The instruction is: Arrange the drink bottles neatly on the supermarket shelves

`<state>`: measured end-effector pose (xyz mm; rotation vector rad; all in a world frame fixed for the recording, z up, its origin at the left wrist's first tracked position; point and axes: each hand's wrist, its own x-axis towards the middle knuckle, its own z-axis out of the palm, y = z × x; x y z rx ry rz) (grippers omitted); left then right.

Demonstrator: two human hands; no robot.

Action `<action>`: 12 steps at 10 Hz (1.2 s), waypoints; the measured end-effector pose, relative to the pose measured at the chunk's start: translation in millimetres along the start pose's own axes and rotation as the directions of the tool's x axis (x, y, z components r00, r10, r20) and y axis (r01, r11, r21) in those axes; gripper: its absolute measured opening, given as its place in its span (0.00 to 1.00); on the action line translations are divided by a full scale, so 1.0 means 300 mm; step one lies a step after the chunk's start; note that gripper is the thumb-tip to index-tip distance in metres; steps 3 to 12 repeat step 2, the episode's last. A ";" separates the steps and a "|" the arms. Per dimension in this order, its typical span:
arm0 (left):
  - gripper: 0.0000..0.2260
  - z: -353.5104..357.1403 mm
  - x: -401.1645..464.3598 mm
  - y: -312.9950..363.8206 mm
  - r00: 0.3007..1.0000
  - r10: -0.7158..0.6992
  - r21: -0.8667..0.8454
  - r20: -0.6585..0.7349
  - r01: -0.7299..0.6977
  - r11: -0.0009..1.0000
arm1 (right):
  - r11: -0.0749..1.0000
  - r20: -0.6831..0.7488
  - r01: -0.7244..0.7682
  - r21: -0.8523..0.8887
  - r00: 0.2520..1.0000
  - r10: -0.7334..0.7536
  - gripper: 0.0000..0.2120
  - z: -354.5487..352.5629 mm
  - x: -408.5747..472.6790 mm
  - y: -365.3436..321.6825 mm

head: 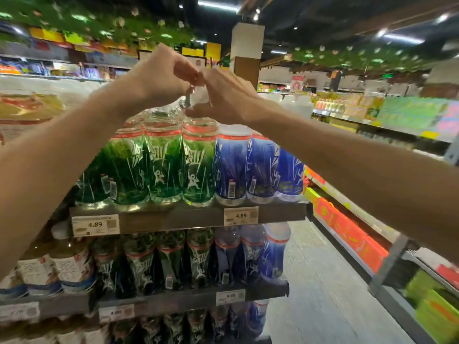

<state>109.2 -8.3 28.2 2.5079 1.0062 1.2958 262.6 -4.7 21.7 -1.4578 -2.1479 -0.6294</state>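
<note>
Green-labelled drink bottles [164, 165] stand in rows on the top shelf [173, 218], and blue-labelled bottles [250, 165] sit right beside them. Both hands meet above the green bottles' caps. My left hand [161, 75] has its fingers pinched together on a bit of clear plastic wrap [200, 94]. My right hand [226, 95] pinches the same wrap from the other side, its fingertips touching those of the left. The wrap is blurred and mostly hidden by the fingers. The bottle tops under the hands are partly covered.
The shelf below [188, 297] holds more green and blue bottles, with white-labelled bottles [69, 264] at lower left. Price tags [241, 216] read 4.89. An aisle floor [313, 281] runs on the right, next to shelving with orange boxes [347, 227] and green ones.
</note>
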 end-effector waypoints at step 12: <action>0.18 0.045 0.021 -0.052 0.999 0.028 0.081 -0.033 -0.025 0.996 | 0.997 0.117 0.057 0.052 0.991 -0.063 0.30 -0.014 0.017 -0.020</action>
